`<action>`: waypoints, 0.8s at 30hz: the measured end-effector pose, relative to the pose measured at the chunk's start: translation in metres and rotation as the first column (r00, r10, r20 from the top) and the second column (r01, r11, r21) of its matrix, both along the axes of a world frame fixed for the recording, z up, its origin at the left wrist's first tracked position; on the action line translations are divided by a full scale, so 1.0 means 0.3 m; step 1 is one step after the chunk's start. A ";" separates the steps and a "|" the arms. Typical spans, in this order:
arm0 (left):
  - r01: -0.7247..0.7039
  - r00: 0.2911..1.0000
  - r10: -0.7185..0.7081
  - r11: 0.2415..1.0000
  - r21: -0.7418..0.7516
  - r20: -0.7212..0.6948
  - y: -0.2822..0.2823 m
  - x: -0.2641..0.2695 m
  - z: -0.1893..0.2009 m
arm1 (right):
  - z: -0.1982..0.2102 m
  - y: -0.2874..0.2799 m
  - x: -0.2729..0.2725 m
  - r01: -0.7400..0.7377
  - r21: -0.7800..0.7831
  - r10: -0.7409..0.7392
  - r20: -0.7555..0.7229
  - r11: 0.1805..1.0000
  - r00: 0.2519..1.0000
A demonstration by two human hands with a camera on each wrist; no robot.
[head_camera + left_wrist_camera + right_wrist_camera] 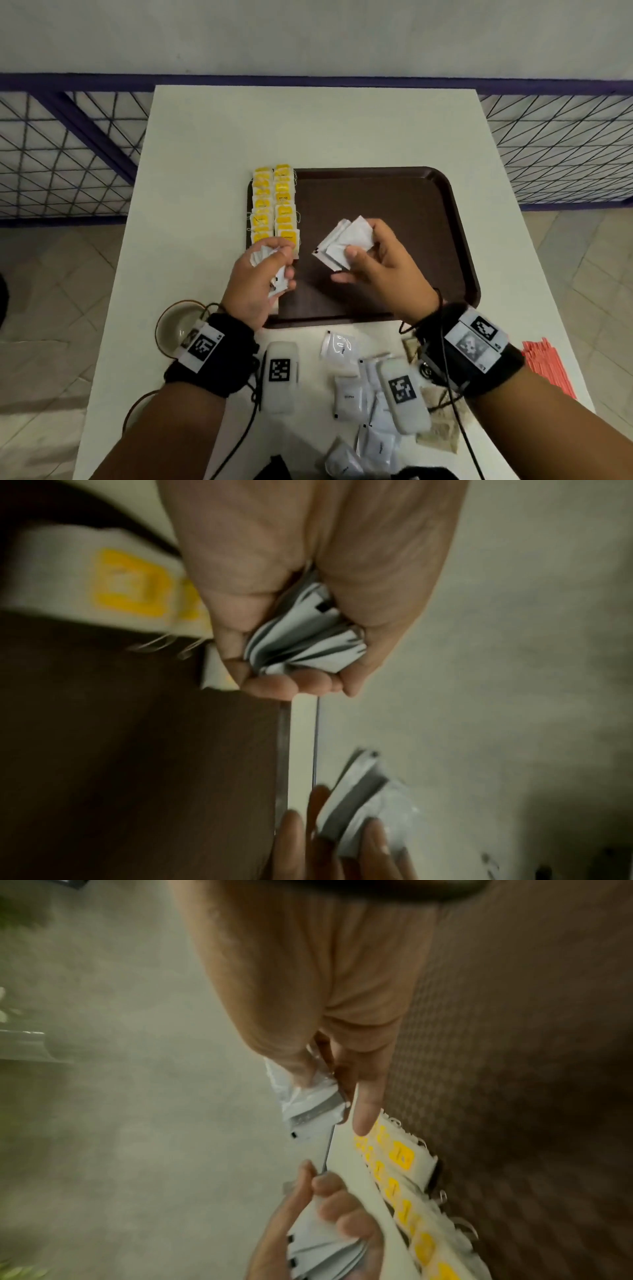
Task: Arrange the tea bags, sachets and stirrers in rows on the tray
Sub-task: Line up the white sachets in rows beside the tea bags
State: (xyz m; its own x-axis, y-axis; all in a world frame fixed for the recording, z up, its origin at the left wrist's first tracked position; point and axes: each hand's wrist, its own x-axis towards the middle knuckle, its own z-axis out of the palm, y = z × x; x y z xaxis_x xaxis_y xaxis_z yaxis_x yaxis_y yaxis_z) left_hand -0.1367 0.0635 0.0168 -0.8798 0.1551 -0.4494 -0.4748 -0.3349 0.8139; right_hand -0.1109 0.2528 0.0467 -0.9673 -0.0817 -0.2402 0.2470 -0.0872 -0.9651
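A brown tray (pixel 459 219) lies mid-table. Yellow tea bags (pixel 274 205) fill two columns along its left side. My left hand (pixel 281 270) hovers over the tray's near left corner and grips a bunch of white sachets (pixel 275 286); the left wrist view shows that bunch of sachets (pixel 308 639) squeezed in the fist. My right hand (pixel 356 260) is over the tray's middle, pinching a fan of white sachets (pixel 346 240) between thumb and fingers. The right wrist view shows these sachets (pixel 308 1104) beside the tea bags (pixel 404 1177).
Loose white sachets (pixel 346 394) and brown sachets (pixel 442 431) lie on the table in front of the tray. Red stirrers (pixel 548 366) sit at the right edge. A bowl (pixel 174 325) stands at the left. Two white marker blocks (pixel 281 373) lie among the sachets.
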 end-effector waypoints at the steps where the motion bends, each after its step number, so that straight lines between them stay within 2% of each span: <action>1: 0.029 0.998 -0.035 0.995 -0.098 -0.057 -0.011 -0.046 0.014 | -0.014 0.008 -0.048 0.005 0.002 -0.005 0.021 1.000 1.000; 3: 0.094 0.976 -0.148 0.947 -0.307 -0.158 -0.029 -0.154 0.030 | -0.044 0.017 -0.147 0.033 0.075 -0.035 0.022 0.997 0.999; 6: 0.169 0.928 -0.318 0.821 -0.545 -0.191 -0.030 -0.334 0.033 | -0.100 0.020 -0.292 0.124 0.190 -0.127 -0.001 0.974 0.992; 10: 0.207 0.805 -0.576 0.499 -0.842 -0.143 0.015 -0.537 0.004 | -0.184 0.010 -0.445 0.162 0.186 -0.174 0.050 0.969 0.983; 11: 0.213 0.777 -0.617 0.443 -0.871 -0.124 0.033 -0.575 -0.005 | -0.203 0.004 -0.472 0.166 0.169 -0.180 0.074 0.972 0.981; 15: 0.241 0.715 -0.697 0.307 -0.921 -0.046 0.077 -0.689 -0.055 | -0.267 -0.014 -0.547 0.182 0.151 -0.201 0.121 0.972 0.972; 20: 0.239 0.675 -0.738 0.246 -0.939 -0.022 0.083 -0.776 -0.082 | -0.306 -0.008 -0.601 0.141 0.136 -0.160 0.140 0.981 0.977; 24: 0.259 0.589 -0.805 0.110 -0.960 0.067 0.085 -0.820 -0.082 | -0.321 -0.010 -0.634 0.133 0.166 -0.156 0.138 0.977 0.978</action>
